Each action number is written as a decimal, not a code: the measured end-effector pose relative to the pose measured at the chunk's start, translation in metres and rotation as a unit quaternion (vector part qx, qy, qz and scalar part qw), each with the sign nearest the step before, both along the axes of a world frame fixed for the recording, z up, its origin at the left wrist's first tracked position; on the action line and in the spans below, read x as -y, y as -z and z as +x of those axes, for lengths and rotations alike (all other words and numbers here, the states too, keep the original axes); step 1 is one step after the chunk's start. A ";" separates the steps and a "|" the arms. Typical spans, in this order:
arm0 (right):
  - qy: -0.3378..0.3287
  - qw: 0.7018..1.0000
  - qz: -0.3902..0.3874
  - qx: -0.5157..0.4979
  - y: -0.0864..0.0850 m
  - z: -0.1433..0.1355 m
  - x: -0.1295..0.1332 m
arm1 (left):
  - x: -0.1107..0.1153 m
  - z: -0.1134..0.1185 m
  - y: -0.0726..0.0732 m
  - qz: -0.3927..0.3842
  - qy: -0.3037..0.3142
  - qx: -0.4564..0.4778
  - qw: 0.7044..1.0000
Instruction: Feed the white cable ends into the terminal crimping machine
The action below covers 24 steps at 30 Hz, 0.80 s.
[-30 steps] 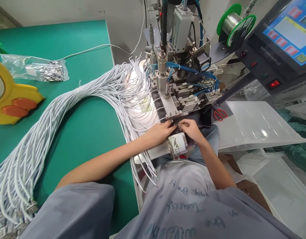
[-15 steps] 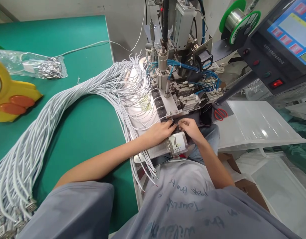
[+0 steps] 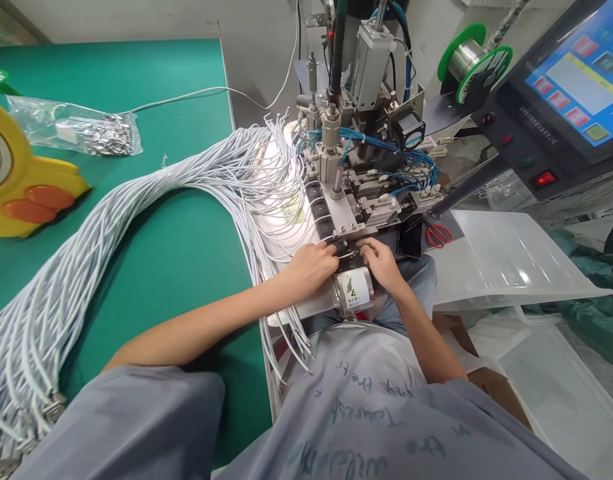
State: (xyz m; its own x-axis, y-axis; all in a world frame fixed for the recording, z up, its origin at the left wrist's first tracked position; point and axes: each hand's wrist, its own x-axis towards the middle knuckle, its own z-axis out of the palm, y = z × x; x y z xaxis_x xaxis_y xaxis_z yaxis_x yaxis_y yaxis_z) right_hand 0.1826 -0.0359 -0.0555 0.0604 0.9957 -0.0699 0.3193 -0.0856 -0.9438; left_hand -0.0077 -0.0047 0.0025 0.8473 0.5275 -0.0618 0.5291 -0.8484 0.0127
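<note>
Two bare hands meet at the front of a benchtop machine (image 3: 341, 212), where a short stretch of white cable (image 3: 346, 255) lies across a black fixture (image 3: 342, 264) between them. The left hand (image 3: 312, 268) has its fingers curled at the cable's left; whether they grip it cannot be told. The right hand (image 3: 381, 262) is bent at the other side, thumb and forefinger near the cable's end, the gap between them narrow; whether they pinch anything is too small to tell. A silvery cylinder with a white label (image 3: 356, 288) sits just below the fixture. At left, a thick bundle of white cables (image 3: 156, 183) sweeps over a green tabletop (image 3: 181, 267); at right, a dark phone (image 3: 410, 237) lies beside red-handled scissors (image 3: 439, 235).
</note>
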 end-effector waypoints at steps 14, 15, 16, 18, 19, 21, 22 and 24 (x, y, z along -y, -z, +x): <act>0.058 0.979 0.162 0.106 -0.015 -0.007 0.032 | 0.001 0.002 -0.004 -0.005 -0.018 -0.017 1.000; 0.100 0.975 0.172 0.096 -0.018 -0.010 0.038 | 0.000 0.002 -0.006 -0.013 -0.029 -0.028 0.999; 0.128 0.974 0.170 0.083 -0.021 -0.014 0.045 | 0.000 0.003 -0.008 -0.019 -0.043 -0.040 0.998; 0.109 0.985 0.126 0.052 -0.027 -0.027 0.061 | -0.003 0.003 -0.011 -0.021 -0.078 -0.056 0.995; 0.069 0.993 0.087 0.036 -0.029 -0.035 0.068 | -0.004 0.003 -0.011 -0.016 -0.096 -0.059 0.993; -0.018 1.000 0.006 0.013 -0.031 -0.052 0.082 | -0.006 0.004 -0.011 -0.007 -0.126 -0.061 0.990; -0.050 0.998 -0.027 0.007 -0.031 -0.060 0.086 | -0.006 0.004 -0.010 -0.005 -0.135 -0.061 0.989; -0.092 0.993 -0.072 0.005 -0.027 -0.075 0.092 | -0.007 0.005 -0.007 -0.004 -0.143 -0.060 0.988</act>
